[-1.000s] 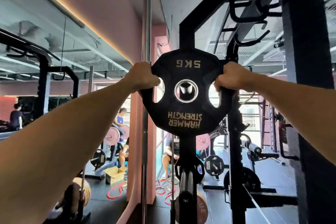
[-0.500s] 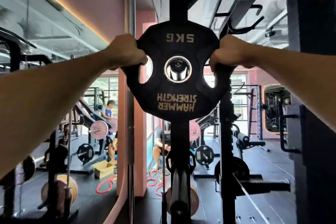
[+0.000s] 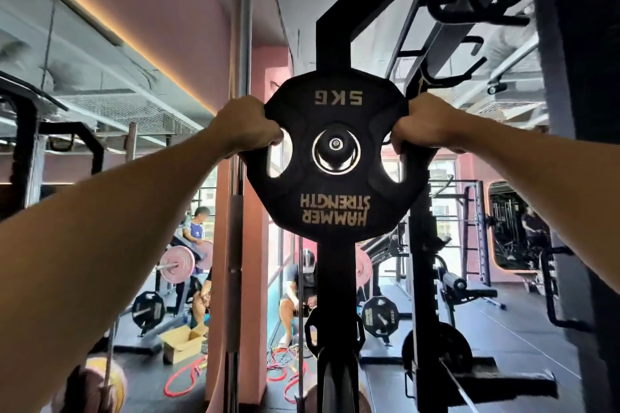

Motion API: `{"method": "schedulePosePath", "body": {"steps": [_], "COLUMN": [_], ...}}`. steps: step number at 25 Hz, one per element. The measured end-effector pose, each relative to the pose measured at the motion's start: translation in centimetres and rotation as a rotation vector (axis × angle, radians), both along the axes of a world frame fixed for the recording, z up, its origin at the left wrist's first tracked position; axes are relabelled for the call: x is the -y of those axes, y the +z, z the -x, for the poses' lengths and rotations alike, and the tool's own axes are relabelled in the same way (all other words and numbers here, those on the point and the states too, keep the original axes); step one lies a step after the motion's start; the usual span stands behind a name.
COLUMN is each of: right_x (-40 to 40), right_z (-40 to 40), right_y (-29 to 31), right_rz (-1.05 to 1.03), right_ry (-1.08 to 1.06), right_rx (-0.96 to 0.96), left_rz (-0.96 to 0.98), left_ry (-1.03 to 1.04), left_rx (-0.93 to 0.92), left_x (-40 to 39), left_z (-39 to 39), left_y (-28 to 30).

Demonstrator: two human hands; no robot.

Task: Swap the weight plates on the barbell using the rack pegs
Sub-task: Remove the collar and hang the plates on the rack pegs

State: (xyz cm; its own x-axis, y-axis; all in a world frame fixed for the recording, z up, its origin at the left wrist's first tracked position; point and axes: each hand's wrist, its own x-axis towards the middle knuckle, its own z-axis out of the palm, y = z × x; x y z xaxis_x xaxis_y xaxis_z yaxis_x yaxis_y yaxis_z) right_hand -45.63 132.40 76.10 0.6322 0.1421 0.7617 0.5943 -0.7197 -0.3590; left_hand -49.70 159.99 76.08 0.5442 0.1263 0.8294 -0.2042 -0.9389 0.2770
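Left hand [image 3: 246, 126]: fingers curling through the left grip slot of the black weight plate [image 3: 337, 208], knuckles facing the camera, clamping the rim. Right hand [image 3: 424, 126]: fingers wrapping the same way through the right grip slot, fist tight on the plate's edge. Both arms are reaching straight out from the camera, forearms bare.

The plate is hanging upright between the two hands, face toward the camera, lettering upside down: "5KG" along the top, "HAMMER STRENGTH" along the bottom. Its steel-ringed centre hole is lining up with the rack peg [image 3: 335, 144], whose capped end is showing inside the ring, sitting high in the hole. Cannot tell how far onto the peg the plate is sitting.

Behind the plate a black rack upright [image 3: 333, 282] is running top to bottom, bending into a crossbeam above. A chrome barbell [image 3: 239, 43] is standing vertically just left of the plate, near the left hand, against a pink pillar.

Further out: a second black upright to the right with a dark plate [image 3: 436, 354] low on it; a small black plate [image 3: 380, 312] on a stand beyond; a pink plate [image 3: 177, 263] on a bar at left; a cardboard box [image 3: 183, 344] and red bands [image 3: 183, 377] on the floor. People are sitting and standing in the background, blurred.
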Motion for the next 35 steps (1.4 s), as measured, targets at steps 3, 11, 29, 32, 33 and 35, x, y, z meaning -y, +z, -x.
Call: {"method": "schedulePosePath", "body": {"steps": [3,11,29,32,33,35], "right_x": [-0.4,-1.1,-2.0,-2.4,-2.5,-2.7], "right_z": [-3.3,-10.3,-16.2,-16.0,-15.8,-14.8], "right_y": [-0.2,-0.5,-1.4,-2.8,-3.5,-5.4], "right_rz": [-0.011,-0.032,-0.020,-0.066,-0.096,-0.114], "right_ry": [-0.011,0.006,-0.065,-0.194,-0.218,-0.230], "right_rx": [0.003,0.018,0.071,0.078,0.084,0.073], "left_rz": [-0.024,-0.032,0.053,0.085,0.097,0.107], "left_ry": [-0.004,0.037,0.053,-0.014,-0.029,-0.046], "left_rx": [-0.001,0.029,0.141,0.172,0.159,0.087], "left_x": [-0.3,-0.9,-0.6,-0.1,-0.2,0.1], "left_z": [-2.9,-10.8,-17.3,-16.8,-16.6,-15.7], "left_y": [-0.5,-1.2,-3.5,-5.3,-6.2,-8.3]}}
